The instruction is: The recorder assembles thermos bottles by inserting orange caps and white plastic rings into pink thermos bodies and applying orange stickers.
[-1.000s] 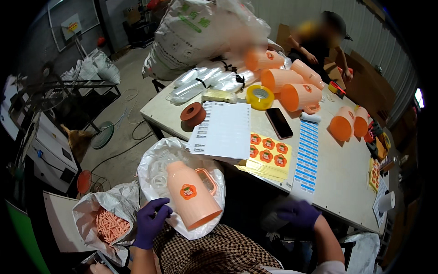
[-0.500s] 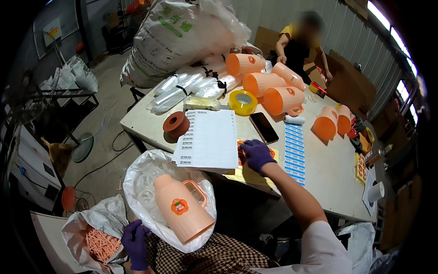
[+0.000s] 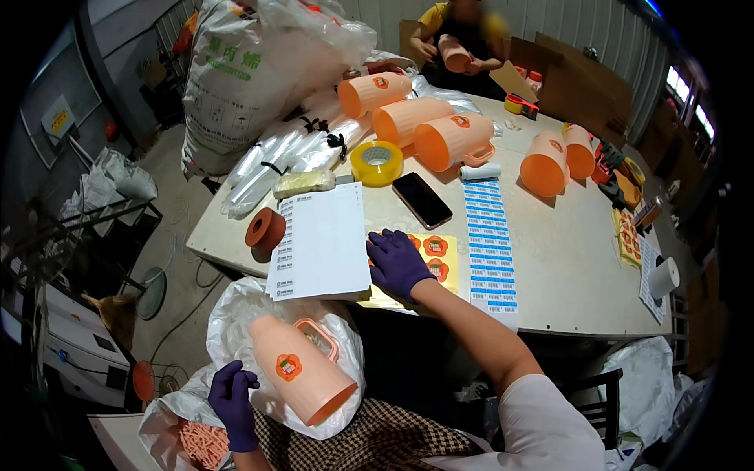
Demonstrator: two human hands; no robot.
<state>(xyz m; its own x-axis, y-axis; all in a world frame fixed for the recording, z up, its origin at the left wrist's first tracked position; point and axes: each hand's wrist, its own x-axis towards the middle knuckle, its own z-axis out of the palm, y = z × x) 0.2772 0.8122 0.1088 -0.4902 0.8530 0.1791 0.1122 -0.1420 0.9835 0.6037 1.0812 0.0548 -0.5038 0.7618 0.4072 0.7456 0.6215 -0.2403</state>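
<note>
My right hand, in a purple glove, lies with fingers stretched over a yellow sheet of orange flower stickers at the table's near edge. Part of the sheet is under the hand. My left hand, also gloved, is raised at the lower left with loosely bent fingers apart and nothing visible in them. Beside it, a peach plastic jug body with a handle and a flower sticker lies tilted on an open white sack over my lap. A stack of white label sheets is left of my right hand.
On the table are a phone, yellow tape roll, brown roll, blue-and-white label strip and several peach jug bodies. A co-worker sits opposite. A sack of peach pieces stands lower left.
My view has shifted. The right hand now lies flatter on the sticker sheet, and the left hand's fingers have loosened. The co-worker now holds a peach jug body.
</note>
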